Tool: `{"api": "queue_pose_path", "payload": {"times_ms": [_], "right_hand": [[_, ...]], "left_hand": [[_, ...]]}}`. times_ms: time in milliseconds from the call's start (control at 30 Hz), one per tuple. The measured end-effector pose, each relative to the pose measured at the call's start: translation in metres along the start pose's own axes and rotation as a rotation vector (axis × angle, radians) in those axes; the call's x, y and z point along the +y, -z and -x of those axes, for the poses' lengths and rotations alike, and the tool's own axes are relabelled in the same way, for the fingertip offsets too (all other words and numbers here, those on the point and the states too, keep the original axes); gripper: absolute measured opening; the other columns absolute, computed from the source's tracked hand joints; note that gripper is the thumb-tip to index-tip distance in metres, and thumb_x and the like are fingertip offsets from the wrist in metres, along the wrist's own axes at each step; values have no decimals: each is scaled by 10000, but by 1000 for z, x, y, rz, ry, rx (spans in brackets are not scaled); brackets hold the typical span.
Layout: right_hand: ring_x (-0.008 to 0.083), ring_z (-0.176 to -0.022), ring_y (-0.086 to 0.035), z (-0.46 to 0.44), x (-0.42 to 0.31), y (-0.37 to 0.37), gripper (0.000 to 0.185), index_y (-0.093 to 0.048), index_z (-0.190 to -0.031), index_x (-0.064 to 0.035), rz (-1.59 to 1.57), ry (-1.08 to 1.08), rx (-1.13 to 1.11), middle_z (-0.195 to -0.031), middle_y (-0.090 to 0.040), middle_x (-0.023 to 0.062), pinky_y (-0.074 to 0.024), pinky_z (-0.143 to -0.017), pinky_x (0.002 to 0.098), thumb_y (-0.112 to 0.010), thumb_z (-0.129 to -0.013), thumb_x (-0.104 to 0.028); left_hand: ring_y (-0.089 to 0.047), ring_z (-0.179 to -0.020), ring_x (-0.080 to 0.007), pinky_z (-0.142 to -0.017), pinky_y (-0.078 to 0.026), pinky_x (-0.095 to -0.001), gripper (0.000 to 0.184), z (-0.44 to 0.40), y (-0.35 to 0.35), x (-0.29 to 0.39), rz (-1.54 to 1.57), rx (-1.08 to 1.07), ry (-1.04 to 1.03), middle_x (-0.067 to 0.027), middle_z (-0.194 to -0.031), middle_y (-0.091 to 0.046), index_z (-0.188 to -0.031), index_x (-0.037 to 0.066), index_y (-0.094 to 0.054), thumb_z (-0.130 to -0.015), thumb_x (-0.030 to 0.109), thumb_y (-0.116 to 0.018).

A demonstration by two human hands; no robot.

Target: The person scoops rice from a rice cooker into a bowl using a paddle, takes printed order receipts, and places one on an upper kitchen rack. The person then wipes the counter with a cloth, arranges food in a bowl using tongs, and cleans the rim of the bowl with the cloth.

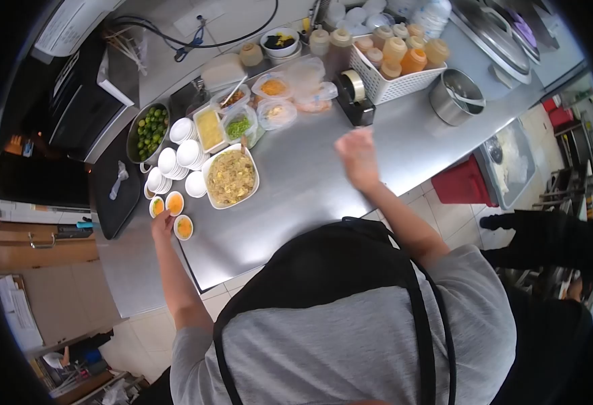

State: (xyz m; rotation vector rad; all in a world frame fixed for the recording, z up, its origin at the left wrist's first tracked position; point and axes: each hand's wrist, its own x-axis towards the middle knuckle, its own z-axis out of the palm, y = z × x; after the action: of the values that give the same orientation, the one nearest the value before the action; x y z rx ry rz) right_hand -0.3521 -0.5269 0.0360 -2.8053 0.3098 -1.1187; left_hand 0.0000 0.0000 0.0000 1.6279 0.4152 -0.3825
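My left hand is at the small white cups, its fingertips on the near edge of a cup with orange filling. A second filled cup stands to its left and a third just to the right of my hand. My right hand is raised over the steel counter, its fingers curled and blurred; whether it holds anything cannot be made out. Between my hands, a square white container of fried rice stands beside stacks of white cups.
Behind are a pot of green limes, a tub of yellow food, bags of chopped food, a tape dispenser, a white basket of sauce bottles and a steel pot. A person in dark clothes is at right.
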Motion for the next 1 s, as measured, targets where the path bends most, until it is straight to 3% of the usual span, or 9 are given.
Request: {"api": "queue_pose_path", "payload": {"times_ms": [33, 167, 267, 367, 467, 533, 667, 800, 1000], "right_hand": [[363, -1042, -385, 1, 15, 37, 253, -485, -1023, -48, 55, -195, -335, -1015, -457, 169, -299, -894, 480, -418, -790, -120], [383, -1106, -416, 137, 146, 61, 307, -477, -1143, -35, 526, -446, 11, -1150, -482, 179, -332, -926, 441, -366, -872, -127], [348, -972, -520, 137, 131, 146, 301, -517, -1115, -41, 187, -1364, 108, -1052, -551, 182, -401, -848, 373, -366, -889, -170], [282, -889, -548, 142, 130, 140, 277, -539, -1105, -83, 75, -718, 430, -993, -555, 149, -402, -819, 365, -383, -889, -159], [274, -988, -483, 85, 12, 120, 363, -387, -1247, -50, -397, -876, -125, -1022, -524, 137, -363, -877, 383, -397, -903, -166], [343, -1174, -354, 66, -37, 85, 438, -356, -1268, -96, -211, -9, -173, -1290, -324, 214, -295, -978, 387, -430, -836, -103], [341, -1097, -432, 80, -23, 30, 232, -485, -1026, -62, -144, 189, -91, -1157, -444, 189, -340, -926, 423, -468, -796, -86], [273, -932, -502, 76, 101, 80, 391, -487, -1055, -13, -569, -528, 2, -1011, -520, 172, -365, -876, 369, -301, -896, -318], [314, -903, -571, 178, 288, 152, 256, -590, -997, -97, 158, -1057, 50, -938, -603, 149, -446, -774, 408, -399, -850, -183]], "left_hand": [[-593, -799, -223, -711, -505, -292, 277, 8, -2, 7, -10, 20, 1, -120, -888, -587, -976, -32, -537, -750, 100, -626], [-588, -684, -180, -607, -487, -246, 198, 41, -26, 23, -42, 134, -61, -97, -792, -587, -901, -38, -565, -736, 57, -618], [-542, -623, -127, -549, -450, -244, 182, 21, -1, 11, -118, 180, -187, -58, -763, -581, -881, -43, -591, -746, 77, -613], [-521, -617, -104, -545, -438, -239, 201, 37, -6, 28, -276, 217, -356, -45, -771, -585, -910, -41, -598, -767, 99, -606], [-524, -645, -93, -555, -430, -224, 211, 70, -27, 48, -242, 225, -579, -42, -798, -593, -947, -38, -596, -794, 107, -591], [-538, -708, -86, -597, -423, -204, 204, 111, -60, 67, -64, 175, -707, -43, -837, -601, -967, -34, -592, -822, 108, -573], [-549, -751, -110, -646, -434, -231, 207, 139, -104, 73, -226, 35, -830, -55, -847, -605, -967, -33, -592, -818, 109, -570], [-557, -778, -123, -702, -439, -248, 203, 160, -134, 42, -436, -91, -832, -75, -853, -610, -952, -34, -598, -821, 118, -564], [-573, -814, -151, -732, -448, -262, 193, 235, -194, -25, -599, -244, -731, -100, -873, -624, -916, -8, -618, -789, 136, -601]]}}
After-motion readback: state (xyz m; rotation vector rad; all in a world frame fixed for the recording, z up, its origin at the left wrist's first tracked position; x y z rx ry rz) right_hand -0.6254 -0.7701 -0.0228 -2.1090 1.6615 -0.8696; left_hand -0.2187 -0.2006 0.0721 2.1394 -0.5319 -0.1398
